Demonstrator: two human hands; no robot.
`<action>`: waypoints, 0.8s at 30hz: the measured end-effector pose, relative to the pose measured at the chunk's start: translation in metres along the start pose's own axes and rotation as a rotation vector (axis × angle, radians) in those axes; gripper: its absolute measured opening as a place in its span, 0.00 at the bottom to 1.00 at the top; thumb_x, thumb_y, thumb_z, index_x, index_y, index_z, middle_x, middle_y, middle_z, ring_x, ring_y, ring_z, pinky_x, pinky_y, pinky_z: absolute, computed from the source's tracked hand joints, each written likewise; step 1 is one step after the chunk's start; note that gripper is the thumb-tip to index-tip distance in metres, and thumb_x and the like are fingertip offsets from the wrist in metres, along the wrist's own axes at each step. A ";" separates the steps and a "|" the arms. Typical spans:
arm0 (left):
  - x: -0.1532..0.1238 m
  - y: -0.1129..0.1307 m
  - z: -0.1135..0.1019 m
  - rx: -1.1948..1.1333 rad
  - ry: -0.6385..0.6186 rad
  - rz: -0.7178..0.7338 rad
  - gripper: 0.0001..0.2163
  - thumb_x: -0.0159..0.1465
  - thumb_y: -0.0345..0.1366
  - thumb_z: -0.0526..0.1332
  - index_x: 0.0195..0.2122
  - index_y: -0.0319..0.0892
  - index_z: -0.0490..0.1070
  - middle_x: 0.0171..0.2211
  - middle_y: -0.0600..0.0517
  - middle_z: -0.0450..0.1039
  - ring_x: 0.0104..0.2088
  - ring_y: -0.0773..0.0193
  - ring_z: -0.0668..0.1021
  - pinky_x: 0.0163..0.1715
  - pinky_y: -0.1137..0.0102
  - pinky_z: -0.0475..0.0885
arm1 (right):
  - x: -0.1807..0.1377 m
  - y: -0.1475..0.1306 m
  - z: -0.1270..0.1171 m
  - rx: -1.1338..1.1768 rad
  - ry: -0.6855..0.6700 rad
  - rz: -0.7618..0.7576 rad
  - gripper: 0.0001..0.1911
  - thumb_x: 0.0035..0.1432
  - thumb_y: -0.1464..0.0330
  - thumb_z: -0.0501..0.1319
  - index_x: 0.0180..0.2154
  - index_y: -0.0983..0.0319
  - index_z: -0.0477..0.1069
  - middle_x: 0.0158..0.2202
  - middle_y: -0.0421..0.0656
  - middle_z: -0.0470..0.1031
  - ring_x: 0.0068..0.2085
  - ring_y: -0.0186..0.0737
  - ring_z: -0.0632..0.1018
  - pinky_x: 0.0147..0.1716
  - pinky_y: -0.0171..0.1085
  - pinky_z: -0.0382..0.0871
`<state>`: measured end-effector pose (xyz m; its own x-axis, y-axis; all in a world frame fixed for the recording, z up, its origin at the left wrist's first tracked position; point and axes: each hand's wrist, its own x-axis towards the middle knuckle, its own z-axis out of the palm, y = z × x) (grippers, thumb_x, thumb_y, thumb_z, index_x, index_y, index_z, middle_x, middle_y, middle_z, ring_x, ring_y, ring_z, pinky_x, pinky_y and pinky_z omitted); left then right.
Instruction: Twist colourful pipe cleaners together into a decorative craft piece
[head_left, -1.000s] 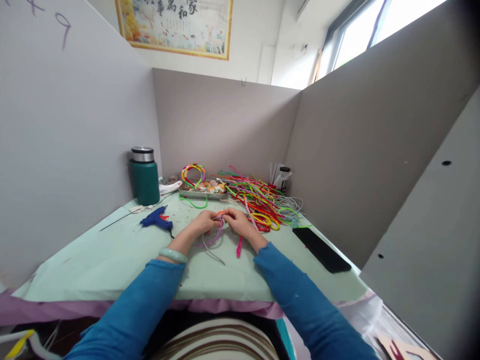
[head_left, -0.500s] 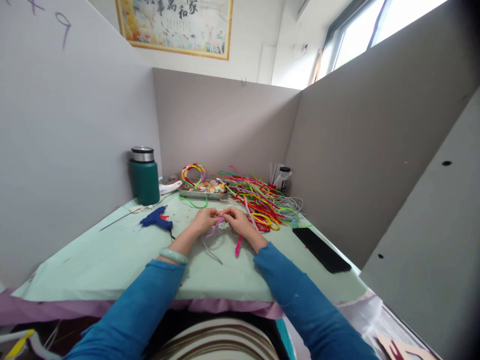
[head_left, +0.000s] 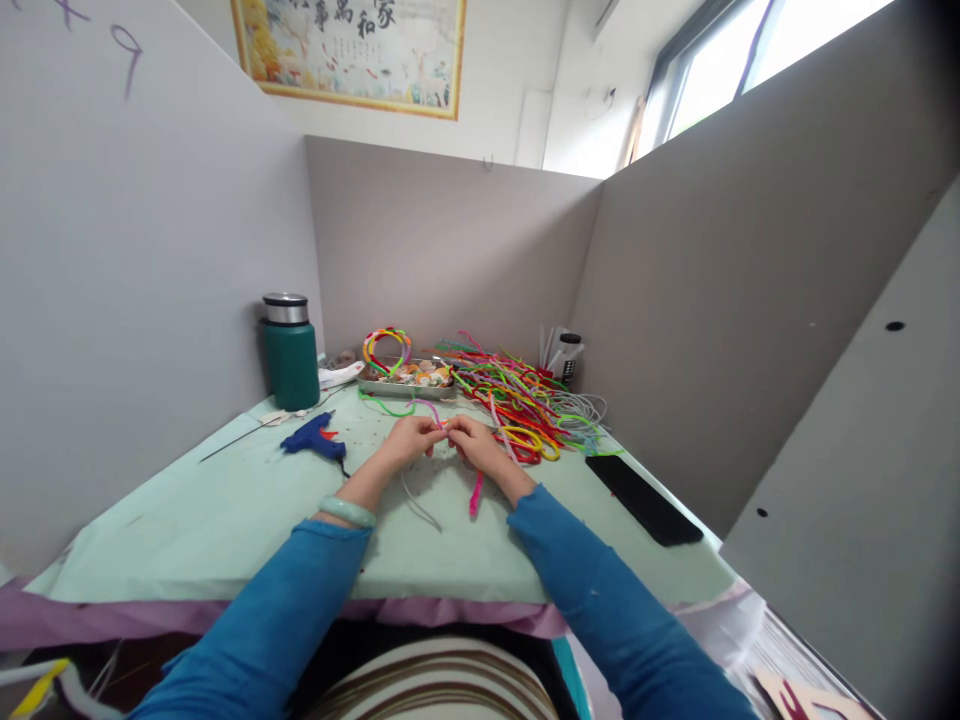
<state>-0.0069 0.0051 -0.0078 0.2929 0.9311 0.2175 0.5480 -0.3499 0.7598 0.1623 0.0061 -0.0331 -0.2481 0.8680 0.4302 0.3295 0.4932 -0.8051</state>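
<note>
My left hand [head_left: 411, 441] and my right hand [head_left: 474, 443] meet above the middle of the table, fingertips pinched together. Between them is a purple pipe cleaner [head_left: 427, 404], its loose end curving up and away behind the left fingers. A bit of orange shows at the fingertips; the rest is covered by the fingers. Below the right hand hangs or lies a bright pink pipe cleaner piece [head_left: 476, 494]; whether it joins the held work I cannot tell. A thin grey wire [head_left: 420, 503] curves down beneath the left hand.
A blue glue gun [head_left: 313, 437] lies left of my hands, near a green bottle [head_left: 291, 350]. Behind are a metal tray [head_left: 409, 390] of small pieces, a multicoloured ring [head_left: 386, 350] and a pile of pipe cleaners [head_left: 517, 400]. A black flat object [head_left: 643, 500] lies right.
The purple pipe cleaner's loose end has swung from below the fingers to above and behind them. The hands stay in nearly the same place; the grey wire has shifted slightly.
</note>
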 end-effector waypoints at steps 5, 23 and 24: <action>-0.001 0.001 -0.001 -0.040 -0.017 -0.042 0.18 0.54 0.51 0.60 0.22 0.40 0.67 0.17 0.55 0.67 0.15 0.71 0.64 0.18 0.74 0.57 | 0.000 0.004 0.001 -0.037 -0.002 -0.061 0.05 0.51 0.71 0.55 0.31 0.62 0.69 0.25 0.37 0.68 0.27 0.33 0.67 0.28 0.32 0.60; -0.001 0.006 0.002 -0.209 -0.075 -0.175 0.16 0.53 0.48 0.60 0.21 0.40 0.66 0.14 0.56 0.63 0.13 0.72 0.60 0.15 0.73 0.56 | -0.004 -0.004 0.003 -0.143 -0.017 -0.078 0.07 0.54 0.65 0.57 0.28 0.62 0.66 0.26 0.38 0.68 0.28 0.33 0.67 0.28 0.32 0.59; -0.001 0.005 0.002 -0.194 -0.072 -0.173 0.16 0.54 0.48 0.59 0.21 0.40 0.66 0.14 0.56 0.63 0.13 0.72 0.61 0.15 0.73 0.56 | -0.004 -0.004 0.003 -0.146 -0.015 -0.077 0.07 0.54 0.65 0.57 0.28 0.62 0.66 0.26 0.38 0.68 0.28 0.33 0.67 0.28 0.32 0.59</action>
<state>-0.0025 0.0023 -0.0056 0.2670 0.9630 0.0352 0.4367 -0.1535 0.8864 0.1593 0.0008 -0.0330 -0.2908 0.8270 0.4812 0.4375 0.5622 -0.7018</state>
